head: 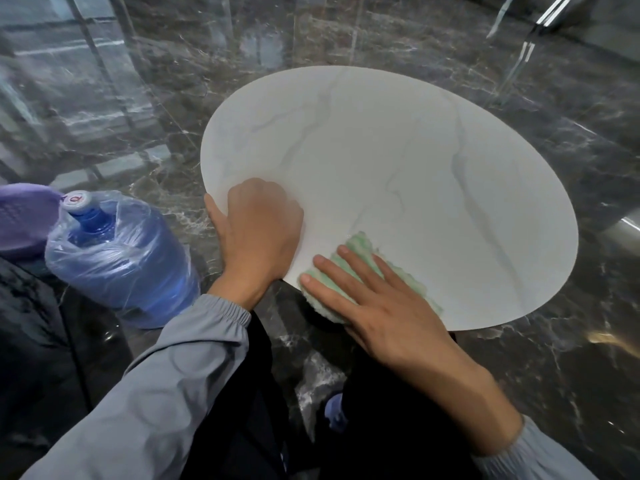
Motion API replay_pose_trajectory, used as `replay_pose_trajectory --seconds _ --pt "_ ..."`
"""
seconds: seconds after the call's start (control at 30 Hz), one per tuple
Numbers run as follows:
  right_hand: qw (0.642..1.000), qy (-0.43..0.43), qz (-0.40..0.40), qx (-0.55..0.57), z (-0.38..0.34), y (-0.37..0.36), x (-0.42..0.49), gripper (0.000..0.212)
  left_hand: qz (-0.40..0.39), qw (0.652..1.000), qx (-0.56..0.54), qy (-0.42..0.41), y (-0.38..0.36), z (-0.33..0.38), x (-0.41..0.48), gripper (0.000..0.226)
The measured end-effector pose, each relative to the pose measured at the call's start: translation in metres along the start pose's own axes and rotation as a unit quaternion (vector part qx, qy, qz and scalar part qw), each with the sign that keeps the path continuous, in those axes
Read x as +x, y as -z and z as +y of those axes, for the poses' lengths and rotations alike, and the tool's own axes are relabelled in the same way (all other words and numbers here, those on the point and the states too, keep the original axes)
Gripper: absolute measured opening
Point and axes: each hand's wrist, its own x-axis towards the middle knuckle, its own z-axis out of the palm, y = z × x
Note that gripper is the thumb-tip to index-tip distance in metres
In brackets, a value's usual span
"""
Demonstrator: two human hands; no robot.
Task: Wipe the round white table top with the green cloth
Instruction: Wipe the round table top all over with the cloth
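Item: left sleeve (166,375), grey with an elastic cuff, nearest the camera, reaching in from the lower left. Right sleeve (540,452), same grey, at the lower right corner.

Item: trousers (381,427), dark, between the two arms. A blue shoe (334,414) shows in part between the legs, on the floor.

Item: right hand (374,299), spread wide and flat, fingers straight and pointing up-left, palm pressing down on the cloth.

Item: green cloth (358,244), pale green and fluffy, lying on the near rim of the surface under the right hand. Its near-left end overhangs the rim slightly. Green shows between and beyond the fingers.

Item: left hand (256,230), fingers curled on top of the surface at its near-left rim, thumb lying against the outside of the rim, holding the edge. It sits just beside the cloth, not touching it.

Item: surface (398,150), round, white with faint grey veins, carrying only the cloth and the hands.

Item: water bottle (117,258), large, blue and translucent, capped, standing upright on the floor left of the surface, wrapped in a clear plastic bag (69,247).

Item: purple object (24,216), at the left edge, touching the bag; kind cannot be told.

Item: floor (519,358), dark glossy marble with pale veins and reflections.

Item: metal bars (540,26), shiny, top right, farthest off.
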Motion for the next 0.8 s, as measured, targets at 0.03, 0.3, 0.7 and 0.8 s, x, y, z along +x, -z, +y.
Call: replay_pose_trajectory --seconds 0.03,0.3,0.7,0.8 --pt "1.000 -0.011 0.000 0.006 0.000 0.000 -0.002 0.075 -0.001 1.000 0.002 -0.001 0.000 0.000 0.000 0.028" --pt "0.997 -0.076 0.016 -0.010 0.022 0.004 -0.047 0.065 -0.012 1.000 0.018 -0.007 0.002 0.001 -0.001 0.028" --pt "0.995 -0.091 -0.025 0.012 0.009 0.007 -0.019 0.074 -0.011 1.000 0.021 -0.019 0.000 0.001 -0.001 0.025" --pt "0.986 -0.161 -0.049 0.017 0.035 0.018 -0.055 0.077 -0.016 0.999 0.027 -0.018 0.001 0.001 0.000 0.027"
